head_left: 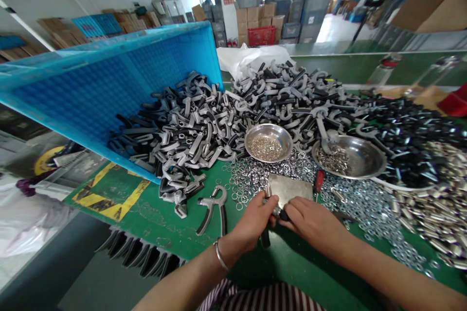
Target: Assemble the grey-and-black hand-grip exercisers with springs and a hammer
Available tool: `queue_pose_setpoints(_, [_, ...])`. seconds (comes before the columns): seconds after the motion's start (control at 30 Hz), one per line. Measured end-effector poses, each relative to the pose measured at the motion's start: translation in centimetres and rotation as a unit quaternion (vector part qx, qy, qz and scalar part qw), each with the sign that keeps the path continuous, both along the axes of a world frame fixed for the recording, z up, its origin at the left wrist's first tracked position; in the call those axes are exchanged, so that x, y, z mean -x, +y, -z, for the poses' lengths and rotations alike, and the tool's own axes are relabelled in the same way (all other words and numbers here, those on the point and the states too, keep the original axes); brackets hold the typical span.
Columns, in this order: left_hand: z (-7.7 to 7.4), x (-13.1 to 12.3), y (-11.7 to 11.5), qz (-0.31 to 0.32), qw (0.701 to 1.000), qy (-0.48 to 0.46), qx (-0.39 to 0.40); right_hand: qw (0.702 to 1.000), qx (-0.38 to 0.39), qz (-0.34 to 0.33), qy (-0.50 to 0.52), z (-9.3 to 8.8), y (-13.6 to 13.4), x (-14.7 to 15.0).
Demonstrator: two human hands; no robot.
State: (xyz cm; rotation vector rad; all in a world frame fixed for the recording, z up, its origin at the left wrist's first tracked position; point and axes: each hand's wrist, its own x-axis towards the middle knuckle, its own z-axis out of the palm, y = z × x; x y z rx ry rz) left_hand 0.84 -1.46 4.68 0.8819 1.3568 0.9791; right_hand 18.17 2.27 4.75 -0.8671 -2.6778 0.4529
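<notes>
My left hand (256, 219) is closed around a hand grip strengthener, whose dark handle end (265, 239) shows below the fingers. A coiled spring (268, 190) stands up above that hand. My right hand (310, 219) meets it from the right, its fingers closed on a small black knob (283, 215) at the metal part. The fingers hide much of the joint between the pieces. Beneath and beyond the hands lies a flat metal plate (292, 187). To the left on the green table, another grey and black hand grip strengthener (215, 206) rests with its handles spread.
A tipped blue crate (109, 77) spills grey and black handles (197, 131). Two metal bowls (268, 158) (368, 171) hold small parts. Rings and nuts (368, 204) spread nearby. A red screwdriver (318, 182) lies by the plate; black knobs (408, 141) and metal cylinders (434, 209) heap at right.
</notes>
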Motion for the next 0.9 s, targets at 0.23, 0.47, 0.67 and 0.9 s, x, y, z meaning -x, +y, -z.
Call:
queue_pose_setpoints(0.23, [0.1,1.0,0.0,-0.031,0.931,0.251,-0.263,0.731,0.618,0.094,0.273,-0.3,-3.5,3.2])
queue_pose_setpoints(0.47, [0.2,1.7,0.5,0.028,0.937,0.231,-0.262,0.754,0.612,0.059,0.231,-0.1,-1.9,2.0])
queue_pose_setpoints(0.67, [0.8,0.2,0.4,-0.019,0.999,0.018,-0.025,1.000,0.013,-0.018,-0.022,0.2,1.3,0.4])
queue_pose_setpoints(0.9, [0.3,0.2,0.3,-0.066,0.968,0.183,-0.159,0.872,0.434,0.085,0.208,0.5,-1.9,2.8])
